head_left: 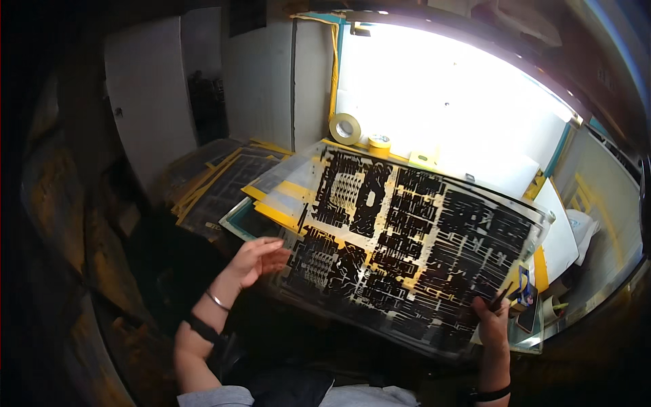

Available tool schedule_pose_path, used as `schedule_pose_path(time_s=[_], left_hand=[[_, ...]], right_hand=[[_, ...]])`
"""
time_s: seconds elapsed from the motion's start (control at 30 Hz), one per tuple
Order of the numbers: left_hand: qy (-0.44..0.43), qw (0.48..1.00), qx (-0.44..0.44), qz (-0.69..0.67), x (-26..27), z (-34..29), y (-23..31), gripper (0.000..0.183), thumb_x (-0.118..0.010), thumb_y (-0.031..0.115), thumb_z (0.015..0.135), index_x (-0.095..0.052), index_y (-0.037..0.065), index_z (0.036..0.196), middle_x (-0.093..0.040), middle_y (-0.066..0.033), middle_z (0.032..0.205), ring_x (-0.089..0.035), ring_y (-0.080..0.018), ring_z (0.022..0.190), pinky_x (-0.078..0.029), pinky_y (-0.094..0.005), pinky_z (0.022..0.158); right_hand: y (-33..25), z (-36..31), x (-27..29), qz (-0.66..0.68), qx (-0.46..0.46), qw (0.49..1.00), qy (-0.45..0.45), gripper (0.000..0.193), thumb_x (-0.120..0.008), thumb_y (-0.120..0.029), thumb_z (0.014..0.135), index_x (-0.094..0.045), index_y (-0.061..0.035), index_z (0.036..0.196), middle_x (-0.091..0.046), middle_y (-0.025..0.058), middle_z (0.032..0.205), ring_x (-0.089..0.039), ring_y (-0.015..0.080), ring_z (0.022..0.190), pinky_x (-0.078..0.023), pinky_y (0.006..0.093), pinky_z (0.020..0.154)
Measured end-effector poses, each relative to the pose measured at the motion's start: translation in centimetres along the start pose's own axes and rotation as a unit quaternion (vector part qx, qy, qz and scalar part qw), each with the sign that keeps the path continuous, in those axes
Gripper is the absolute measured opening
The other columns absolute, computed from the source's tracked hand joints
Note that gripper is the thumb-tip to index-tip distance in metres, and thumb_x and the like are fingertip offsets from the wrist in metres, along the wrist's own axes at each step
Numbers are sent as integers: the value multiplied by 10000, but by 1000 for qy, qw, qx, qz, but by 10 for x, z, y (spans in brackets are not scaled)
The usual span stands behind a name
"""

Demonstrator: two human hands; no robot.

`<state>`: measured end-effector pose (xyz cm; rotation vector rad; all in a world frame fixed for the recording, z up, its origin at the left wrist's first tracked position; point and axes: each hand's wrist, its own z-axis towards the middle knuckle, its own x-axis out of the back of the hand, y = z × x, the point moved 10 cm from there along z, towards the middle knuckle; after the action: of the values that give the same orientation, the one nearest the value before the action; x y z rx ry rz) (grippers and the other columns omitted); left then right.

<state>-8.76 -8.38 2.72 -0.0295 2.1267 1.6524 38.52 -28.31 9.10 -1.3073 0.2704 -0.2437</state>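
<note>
Hands steadied a printed film sheet on a light table.
The left hand lay spread open at the sheet's left edge; the right hand pinched its lower right corner.

Single head-worn fisheye view, looking steeply down and forward from just above the person's chest; both forearms enter from the lower edge, left hand at centre-left, right hand at lower right. It sits close over a large clear plastic sheet printed with dense black patterns, which fills the centre and faces a bright glowing white light-table surface at top. Straight edges bow toward the rim, the left side falls dark, and no second view shares the scene.
</note>
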Motion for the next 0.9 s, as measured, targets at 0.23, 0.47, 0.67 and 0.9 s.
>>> schedule_pose_path(time_s=[0.23,0.47,0.67,0.9], left_hand=[[-123,938,-310,99,-75,18,105,81,-707,47,881,-652,59,939,-728,-73,908,-700,-138,841,-591,-295,749],[-134,930,-317,126,-74,13,107,151,-766,139,861,-671,25,832,-595,41,716,-663,-85,807,-429,-218,588],[-152,926,-275,208,-89,49,102,92,-775,94,838,-721,20,839,-708,-34,811,-650,-88,781,-526,-248,709],[-62,923,-365,103,-71,59,100,68,-788,48,810,-746,35,862,-728,-50,842,-676,-115,797,-548,-280,767]], right_hand=[[-36,3,10,-9,163,986,30,364,-720,-34,861,-601,-26,1205,-670,44,1076,-633,141,946,-509,289,845],[-52,8,-14,29,168,984,-42,498,-772,-79,814,-545,29,1245,-664,71,1108,-624,160,1006,-483,334,937],[-20,45,15,22,86,994,-66,264,-750,-21,820,-660,-1,1068,-696,27,914,-637,99,784,-531,250,728],[-52,33,-24,-7,140,990,17,216,-691,10,871,-641,35,1079,-704,115,949,-693,185,846,-605,329,727]])
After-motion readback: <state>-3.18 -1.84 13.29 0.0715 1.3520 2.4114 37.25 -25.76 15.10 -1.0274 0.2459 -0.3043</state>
